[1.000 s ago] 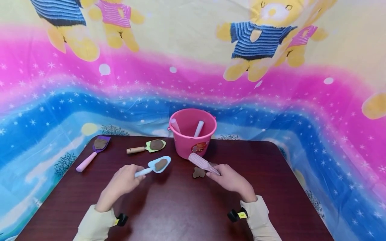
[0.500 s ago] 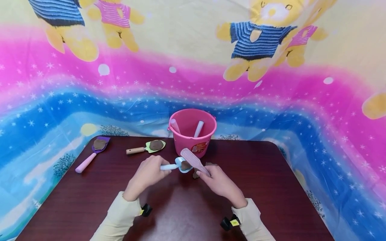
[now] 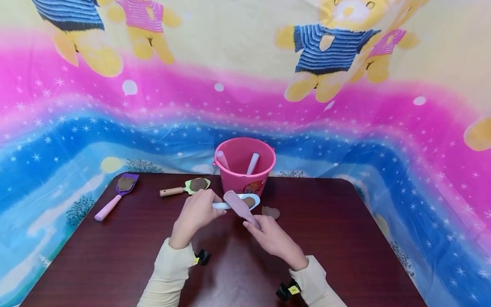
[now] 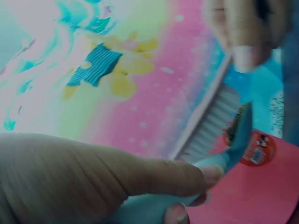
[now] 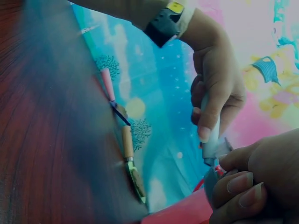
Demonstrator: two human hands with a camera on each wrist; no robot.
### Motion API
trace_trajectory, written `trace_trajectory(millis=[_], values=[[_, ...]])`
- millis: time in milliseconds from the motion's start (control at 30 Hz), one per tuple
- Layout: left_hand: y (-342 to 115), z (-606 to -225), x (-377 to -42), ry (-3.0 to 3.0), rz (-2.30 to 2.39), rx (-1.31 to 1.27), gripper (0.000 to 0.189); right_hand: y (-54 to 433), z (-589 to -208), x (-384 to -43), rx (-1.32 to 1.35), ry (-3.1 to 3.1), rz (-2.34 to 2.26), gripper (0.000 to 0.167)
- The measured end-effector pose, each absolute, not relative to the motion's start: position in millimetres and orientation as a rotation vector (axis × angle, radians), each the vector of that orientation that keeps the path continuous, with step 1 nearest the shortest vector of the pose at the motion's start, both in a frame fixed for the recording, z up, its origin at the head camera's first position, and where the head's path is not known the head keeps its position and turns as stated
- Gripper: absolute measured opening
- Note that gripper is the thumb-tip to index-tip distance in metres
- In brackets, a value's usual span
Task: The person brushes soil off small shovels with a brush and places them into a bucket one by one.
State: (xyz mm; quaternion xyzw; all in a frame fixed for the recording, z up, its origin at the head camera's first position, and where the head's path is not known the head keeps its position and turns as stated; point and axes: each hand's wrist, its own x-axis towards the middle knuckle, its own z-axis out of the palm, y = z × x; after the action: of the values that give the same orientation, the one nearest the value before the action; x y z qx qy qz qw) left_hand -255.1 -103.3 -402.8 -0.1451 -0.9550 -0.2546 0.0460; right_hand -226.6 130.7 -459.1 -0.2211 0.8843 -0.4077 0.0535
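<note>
My left hand (image 3: 197, 211) grips the handle of a light blue toy scoop (image 3: 255, 198) in front of the pink bucket (image 3: 242, 183). A brown clay-like lump (image 3: 249, 201) lies in the scoop. My right hand (image 3: 274, 238) holds a pale pink brush (image 3: 238, 205) by its handle, its head crossing over the scoop in the head view. Bristles of the brush (image 4: 215, 123) show in the left wrist view, beside the scoop's blade (image 4: 242, 133). Another flat brown lump (image 3: 270, 212) lies on the table, right of the scoop.
Two pale handles (image 3: 252, 163) stick up inside the bucket. To the left lie a green trowel with a wooden handle (image 3: 172, 191) and a purple shovel with a pink handle (image 3: 108, 207), each bearing a brown lump. A patterned cloth (image 3: 184, 145) hangs behind the dark table (image 3: 230, 273).
My left hand has carried the blue scoop to the right, up to the bucket's front. My right hand has shifted slightly left with the brush, which now overlaps the scoop.
</note>
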Motion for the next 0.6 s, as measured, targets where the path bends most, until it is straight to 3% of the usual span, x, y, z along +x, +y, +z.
trace_trajectory(millis=[600], values=[[-110.1,-406.5,-258.5,-2.968,-0.776,-0.501,0.011,139.9,-464.5,-234.5,-0.512,2.682,-1.135,0.023]])
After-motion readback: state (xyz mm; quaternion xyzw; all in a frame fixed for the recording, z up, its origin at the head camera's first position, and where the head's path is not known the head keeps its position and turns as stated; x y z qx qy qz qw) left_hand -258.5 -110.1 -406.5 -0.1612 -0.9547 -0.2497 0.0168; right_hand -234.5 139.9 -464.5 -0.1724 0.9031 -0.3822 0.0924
